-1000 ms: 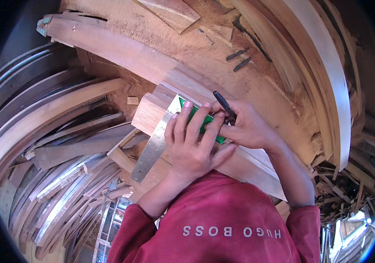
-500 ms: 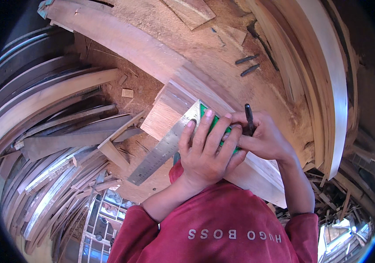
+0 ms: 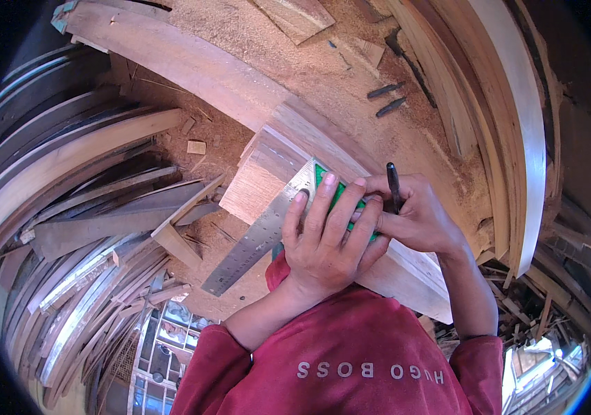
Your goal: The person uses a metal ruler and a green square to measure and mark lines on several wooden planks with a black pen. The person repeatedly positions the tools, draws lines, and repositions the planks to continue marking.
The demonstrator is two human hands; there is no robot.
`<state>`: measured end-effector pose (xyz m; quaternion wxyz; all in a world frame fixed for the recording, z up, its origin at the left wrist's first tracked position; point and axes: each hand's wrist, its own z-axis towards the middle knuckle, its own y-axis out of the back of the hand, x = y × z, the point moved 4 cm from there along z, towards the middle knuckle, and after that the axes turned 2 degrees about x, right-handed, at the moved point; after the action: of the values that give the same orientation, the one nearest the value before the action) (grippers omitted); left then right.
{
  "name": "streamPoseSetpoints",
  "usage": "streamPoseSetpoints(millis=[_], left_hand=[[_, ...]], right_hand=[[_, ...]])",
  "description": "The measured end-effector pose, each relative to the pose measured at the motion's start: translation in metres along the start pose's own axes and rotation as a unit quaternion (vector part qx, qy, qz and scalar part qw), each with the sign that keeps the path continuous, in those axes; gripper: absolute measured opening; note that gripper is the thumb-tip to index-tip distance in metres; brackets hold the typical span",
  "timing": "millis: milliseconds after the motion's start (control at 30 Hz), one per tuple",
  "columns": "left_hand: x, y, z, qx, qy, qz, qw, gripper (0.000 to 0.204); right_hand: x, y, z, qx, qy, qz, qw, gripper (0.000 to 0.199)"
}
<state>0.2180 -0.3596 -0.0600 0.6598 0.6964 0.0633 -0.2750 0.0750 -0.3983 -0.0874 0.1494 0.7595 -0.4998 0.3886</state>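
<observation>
My left hand (image 3: pixel 326 249) lies over a try square, its fingers wrapped on the green stock (image 3: pixel 341 200). The steel ruled blade (image 3: pixel 250 238) slants down to the left across a wooden beam (image 3: pixel 274 155) and sticks out past its near side. My right hand (image 3: pixel 416 214) is closed around a black pen (image 3: pixel 393 185), which points up between thumb and fingers. Its fingertips meet the left hand's fingers at the stock's lower end. The pen's lower end is hidden by the hand.
A long plank (image 3: pixel 171 59) runs beyond the beam to the upper left. Curved boards (image 3: pixel 516 124) stand at the right, and stacked timber (image 3: pixel 81 159) fills the left. Two dark sticks (image 3: pixel 386 98) and a small wood block (image 3: pixel 196 147) lie on the sawdust-covered floor (image 3: pixel 330 90).
The view has shifted slightly, so the planks and offcuts appear a little further left. Both hands keep their hold on the try square and pen.
</observation>
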Motion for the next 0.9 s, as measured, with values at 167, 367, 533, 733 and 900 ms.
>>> streamPoseSetpoints(millis=[167,367,533,733,900], left_hand=[[0.000,0.000,0.001,0.000,0.000,-0.001,1.000,0.037],[-0.001,-0.001,0.000,-0.003,0.004,-0.002,1.000,0.038],[-0.001,-0.001,0.000,0.000,0.003,0.000,1.000,0.038],[-0.001,-0.002,0.001,-0.004,0.005,0.005,1.000,0.036],[0.000,-0.002,0.000,-0.002,0.001,0.003,1.000,0.039]], right_hand=[[-0.007,-0.001,0.001,0.004,0.025,0.014,1.000,0.032],[-0.002,-0.002,0.000,0.001,0.012,0.043,0.999,0.023],[-0.003,-0.001,-0.001,0.005,-0.002,0.033,0.999,0.021],[-0.006,-0.004,0.000,-0.023,0.045,0.033,0.998,0.019],[-0.012,-0.003,0.001,-0.004,0.019,0.032,0.999,0.022]])
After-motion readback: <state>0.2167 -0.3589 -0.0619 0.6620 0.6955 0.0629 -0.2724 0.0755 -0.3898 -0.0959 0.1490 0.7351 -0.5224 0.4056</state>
